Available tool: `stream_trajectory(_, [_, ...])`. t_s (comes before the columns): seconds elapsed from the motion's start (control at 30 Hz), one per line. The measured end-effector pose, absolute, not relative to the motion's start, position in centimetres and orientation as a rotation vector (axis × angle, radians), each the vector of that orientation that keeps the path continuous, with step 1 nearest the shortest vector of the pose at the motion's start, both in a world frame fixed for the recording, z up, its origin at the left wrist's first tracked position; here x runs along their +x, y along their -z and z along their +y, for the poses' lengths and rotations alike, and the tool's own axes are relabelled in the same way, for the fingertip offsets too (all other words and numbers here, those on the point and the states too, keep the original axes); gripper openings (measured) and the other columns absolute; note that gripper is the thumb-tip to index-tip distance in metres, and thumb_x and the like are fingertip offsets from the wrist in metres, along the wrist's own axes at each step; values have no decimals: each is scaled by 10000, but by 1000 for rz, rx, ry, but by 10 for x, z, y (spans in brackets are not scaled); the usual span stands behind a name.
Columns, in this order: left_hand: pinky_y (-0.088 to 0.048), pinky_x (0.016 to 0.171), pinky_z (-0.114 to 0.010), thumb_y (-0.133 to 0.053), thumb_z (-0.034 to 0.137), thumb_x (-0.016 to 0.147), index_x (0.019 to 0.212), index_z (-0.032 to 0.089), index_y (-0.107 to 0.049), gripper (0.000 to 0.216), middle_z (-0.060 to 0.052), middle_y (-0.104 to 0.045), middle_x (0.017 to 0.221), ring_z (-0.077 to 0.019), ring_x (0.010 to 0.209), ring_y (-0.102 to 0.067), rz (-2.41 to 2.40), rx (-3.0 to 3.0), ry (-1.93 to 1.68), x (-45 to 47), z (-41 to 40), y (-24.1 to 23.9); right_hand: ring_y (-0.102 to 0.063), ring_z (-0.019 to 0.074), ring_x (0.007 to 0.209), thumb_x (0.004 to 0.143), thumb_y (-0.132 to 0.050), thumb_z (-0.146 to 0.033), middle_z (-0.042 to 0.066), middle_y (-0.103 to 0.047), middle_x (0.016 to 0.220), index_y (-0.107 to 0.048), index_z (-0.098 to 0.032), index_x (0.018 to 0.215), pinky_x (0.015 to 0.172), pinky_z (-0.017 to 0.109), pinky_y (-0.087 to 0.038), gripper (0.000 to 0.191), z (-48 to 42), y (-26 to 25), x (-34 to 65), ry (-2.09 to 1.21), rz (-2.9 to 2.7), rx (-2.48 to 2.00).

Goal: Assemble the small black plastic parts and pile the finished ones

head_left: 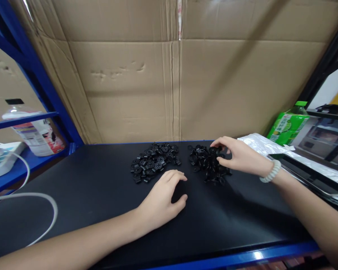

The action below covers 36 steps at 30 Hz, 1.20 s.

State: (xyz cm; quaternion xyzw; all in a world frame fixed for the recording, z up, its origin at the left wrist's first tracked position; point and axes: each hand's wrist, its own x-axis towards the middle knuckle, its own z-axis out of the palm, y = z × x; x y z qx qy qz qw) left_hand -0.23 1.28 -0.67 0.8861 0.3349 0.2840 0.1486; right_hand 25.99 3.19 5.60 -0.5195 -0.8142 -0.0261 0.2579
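Observation:
Two heaps of small black plastic parts lie on the black tabletop (101,202). The left heap (154,161) has round pieces pierced with holes and small tabs. Thin ring-like pieces make up much of the right heap (207,161). My left hand (165,197) rests on the table just in front of the left heap, fingers curved and apart, with nothing in it. Over the right edge of the right heap reaches my right hand (232,153), thumb and fingers spread around some pieces. A pale beaded bracelet (270,171) circles my right wrist.
Behind the table stands a cardboard wall (129,86). At the right lie a dark flat tray-like object (304,176), silvery wrapping (256,140) and a green bottle (288,123). A white cable (52,206), a power strip (5,161) and a large bottle (39,135) are at the left.

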Motion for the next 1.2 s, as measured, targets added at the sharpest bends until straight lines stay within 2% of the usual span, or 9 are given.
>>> stream_trajectory(0.17, [-306,1083,-483,-572,387,806,1269,113,-451,551,-186,-325,1453,-320,1379,-200,1039,2818,-639,-1,20,4,-582,231,998,769,-533,-212,105,-605,1114,-557,-146,1137,869,377,-472,375,30,-51,254,-10,-2210,-1414])
stream_trajectory(0.27, [-278,1092,-486,-536,408,833,1286,63,-445,577,-220,-257,1478,-340,1388,-144,1140,2981,-615,-2,34,-2,-583,197,978,799,-505,-191,68,-616,1090,-576,-177,1101,872,343,-465,311,19,-53,236,-35,-2136,-1301])
stream_trajectory(0.4, [-268,1094,-480,-477,240,876,1270,55,-468,435,-203,-389,1419,-325,1371,-220,1280,3125,-592,-7,56,-8,-583,174,970,802,-498,-144,34,-636,1031,-605,-202,1017,881,312,-449,247,5,-54,216,-110,-2101,-1166])
stream_trajectory(0.53, [-276,1078,-497,-423,156,885,1108,100,-584,280,-156,-482,1364,-312,1338,-309,1266,3205,-517,-11,64,-7,-580,172,972,803,-501,-127,17,-644,1009,-616,-218,977,897,317,-436,228,-2,-50,205,-186,-2132,-1094])
stream_trajectory(0.87, [-251,1082,-518,-418,70,850,1089,101,-606,306,-135,-615,1159,-291,1247,-434,1119,3226,-627,-13,58,-5,-586,178,918,810,-492,-143,37,-639,970,-622,-207,933,863,348,-460,190,-1,-45,202,-348,-2089,-1115])
stream_trajectory(0.93, [-354,1030,-461,-421,74,855,1017,122,-626,265,-120,-632,1074,-257,1126,-532,1020,3117,-783,-12,52,-8,-592,171,869,822,-484,-166,47,-626,965,-606,-203,966,803,335,-492,192,-1,-39,200,-469,-2033,-1133])
stream_trajectory(1.03, [-496,818,-304,-446,73,847,880,165,-621,201,-70,-626,955,-174,883,-602,899,2818,-1003,-9,35,-11,-592,165,858,833,-504,-229,69,-580,1037,-530,-208,1097,720,310,-529,267,-1,-28,195,-741,-1934,-1151])
stream_trajectory(1.13, [-489,700,-240,-491,38,797,800,173,-580,162,-33,-612,859,-140,770,-584,855,2569,-1145,-6,18,-13,-592,158,819,831,-538,-289,85,-559,1059,-486,-196,1124,643,291,-538,311,-1,-18,189,-1003,-1878,-1127])
stream_trajectory(1.2, [-478,661,-236,-531,33,767,797,166,-568,141,-20,-618,812,-131,710,-568,900,2458,-1183,-4,9,-14,-588,144,728,848,-526,-326,72,-592,928,-512,-166,1038,608,288,-526,250,0,-14,185,-1147,-1861,-1086])
